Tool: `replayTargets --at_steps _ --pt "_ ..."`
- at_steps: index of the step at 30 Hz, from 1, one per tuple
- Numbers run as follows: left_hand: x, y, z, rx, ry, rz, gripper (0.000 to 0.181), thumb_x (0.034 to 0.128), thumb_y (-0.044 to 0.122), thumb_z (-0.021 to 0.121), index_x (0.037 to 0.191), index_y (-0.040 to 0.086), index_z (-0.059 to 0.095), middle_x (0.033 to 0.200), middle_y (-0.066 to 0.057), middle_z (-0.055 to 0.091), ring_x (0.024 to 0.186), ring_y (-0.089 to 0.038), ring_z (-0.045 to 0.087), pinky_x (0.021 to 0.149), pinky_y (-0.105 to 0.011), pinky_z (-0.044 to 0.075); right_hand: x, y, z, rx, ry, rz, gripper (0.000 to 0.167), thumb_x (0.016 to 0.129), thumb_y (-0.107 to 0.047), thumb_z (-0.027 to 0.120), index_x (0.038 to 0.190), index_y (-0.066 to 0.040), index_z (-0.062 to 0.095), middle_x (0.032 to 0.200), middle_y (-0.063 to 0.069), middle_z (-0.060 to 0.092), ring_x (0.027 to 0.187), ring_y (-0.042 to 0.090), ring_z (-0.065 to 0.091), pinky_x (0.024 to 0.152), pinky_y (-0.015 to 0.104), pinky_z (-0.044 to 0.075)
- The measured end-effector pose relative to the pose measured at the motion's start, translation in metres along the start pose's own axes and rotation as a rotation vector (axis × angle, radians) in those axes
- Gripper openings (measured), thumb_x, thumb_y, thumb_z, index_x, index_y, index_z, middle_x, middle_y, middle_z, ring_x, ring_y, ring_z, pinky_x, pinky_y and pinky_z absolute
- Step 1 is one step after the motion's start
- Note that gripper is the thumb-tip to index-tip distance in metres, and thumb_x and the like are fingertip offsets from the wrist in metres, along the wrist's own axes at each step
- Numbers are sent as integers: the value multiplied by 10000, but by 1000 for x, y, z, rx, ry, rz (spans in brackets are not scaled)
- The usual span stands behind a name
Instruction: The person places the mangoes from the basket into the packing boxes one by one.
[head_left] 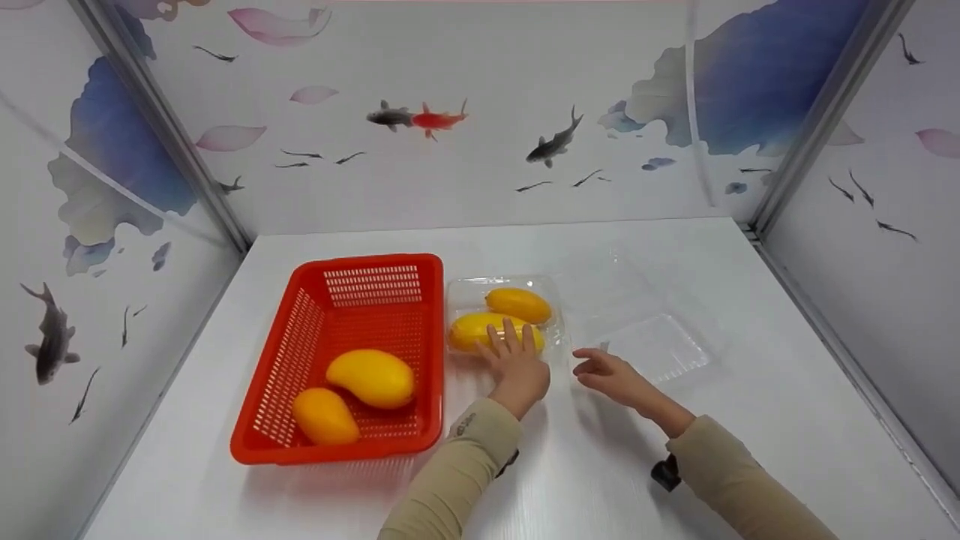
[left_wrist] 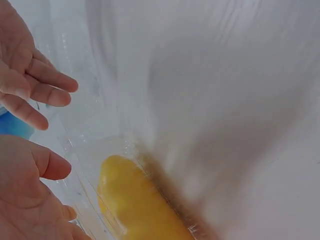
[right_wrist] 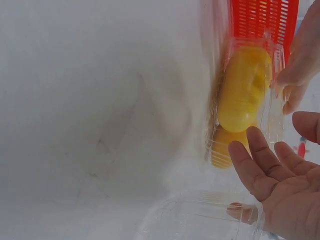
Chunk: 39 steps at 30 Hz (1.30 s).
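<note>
Head view: gripping nothing with left hand (head_left: 519, 369), fingers spread wide over the nearer yellow fruit (head_left: 469, 331) in the clear tray (head_left: 466, 295); cannot tell whether touching. Holding nothing with right hand (head_left: 619, 379) either, fingers loosely bent, near tray and clear lid (head_left: 667, 341). Also in tray: farther fruit (head_left: 519, 304).

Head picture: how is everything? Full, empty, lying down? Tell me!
Red basket: upright, partly filled.
Two basket mangoes: lying down.
Clear box: not empty; can't tell if shut.
Two box mangoes: lying down.
Clear plastic at right: holding no mangoes.
Left grip: fingers spread over box.
Right grip: fingers loosely bent.
</note>
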<state>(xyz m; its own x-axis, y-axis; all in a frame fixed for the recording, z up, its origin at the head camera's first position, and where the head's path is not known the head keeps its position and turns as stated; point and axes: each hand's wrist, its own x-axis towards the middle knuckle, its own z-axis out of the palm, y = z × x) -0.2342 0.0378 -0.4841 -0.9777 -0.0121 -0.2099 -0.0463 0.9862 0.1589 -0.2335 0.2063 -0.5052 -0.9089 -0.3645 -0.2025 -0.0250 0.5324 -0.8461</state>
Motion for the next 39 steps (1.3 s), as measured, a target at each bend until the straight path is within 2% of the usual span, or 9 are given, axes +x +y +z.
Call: replayTargets --at_steps 7,13,16,20,24,31,34,36,39 --pt "15 2 -8 -50 -14 -41 610 942 293 431 1475 197 151 1537 -116 34 1357 -467 -16 1071 -598 -13 -10 -3 3 10 -29 -24 460 915 -206 538 1306 7 421 1138 193 575 1031 277 548 924 453 443" --pt "27 3 -8 -55 3 -55 602 955 293 413 1478 206 128 1539 -104 8 1347 -488 -12 1065 -610 20 -22 -5 6 -64 -110 -34 412 915 -209 536 1266 -7 460 1117 170 589 1030 278 548 888 451 463" --pt "35 3 -7 -27 31 -66 587 955 285 400 1477 207 143 1538 -108 33 1344 -496 13 1066 -613 56 -29 -6 8 -123 -172 -96 388 912 -186 540 1236 19 482 1095 184 601 1024 299 558 868 461 464" --pt "44 1 -8 7 36 -67 592 954 284 392 1478 202 129 1537 -114 41 1341 -504 18 1063 -617 69 -40 -9 12 -209 -255 -196 357 908 -160 539 1195 49 507 1059 192 621 997 303 576 857 470 461" --pt "50 -3 -9 -2 42 -50 603 957 289 408 1479 199 118 1537 -112 35 1342 -501 20 1056 -622 74 -52 -15 20 -279 -304 -223 333 903 -164 543 1170 34 528 1027 147 643 968 259 590 852 486 454" --pt "57 -11 -12 -65 48 0 584 966 258 395 1479 190 122 1538 -112 21 1343 -497 -4 1061 -610 81 -69 -21 33 -311 -367 -220 314 905 -176 549 1164 1 541 1035 109 652 1016 200 590 1015 634 183" --pt "58 -12 -13 -43 59 11 574 970 250 387 1478 189 128 1537 -115 27 1341 -503 13 1058 -610 102 -72 -22 36 -322 -369 -243 297 903 -169 549 1151 -5 548 1021 101 655 1002 168 593 1010 654 159" --pt "59 -12 -12 -5 93 7 565 970 258 382 1476 177 144 1535 -125 40 1340 -503 43 1055 -610 126 -74 -22 37 -318 -355 -255 284 904 -157 546 1144 -6 554 1013 96 661 1000 151 595 1007 663 145" --pt "58 -6 -7 14 211 -3 562 951 274 429 1458 139 229 1516 -145 147 1331 -462 174 1064 -556 214 -77 -22 37 -317 -316 -289 263 905 -138 542 1133 -9 566 997 80 670 988 129 600 989 690 118"
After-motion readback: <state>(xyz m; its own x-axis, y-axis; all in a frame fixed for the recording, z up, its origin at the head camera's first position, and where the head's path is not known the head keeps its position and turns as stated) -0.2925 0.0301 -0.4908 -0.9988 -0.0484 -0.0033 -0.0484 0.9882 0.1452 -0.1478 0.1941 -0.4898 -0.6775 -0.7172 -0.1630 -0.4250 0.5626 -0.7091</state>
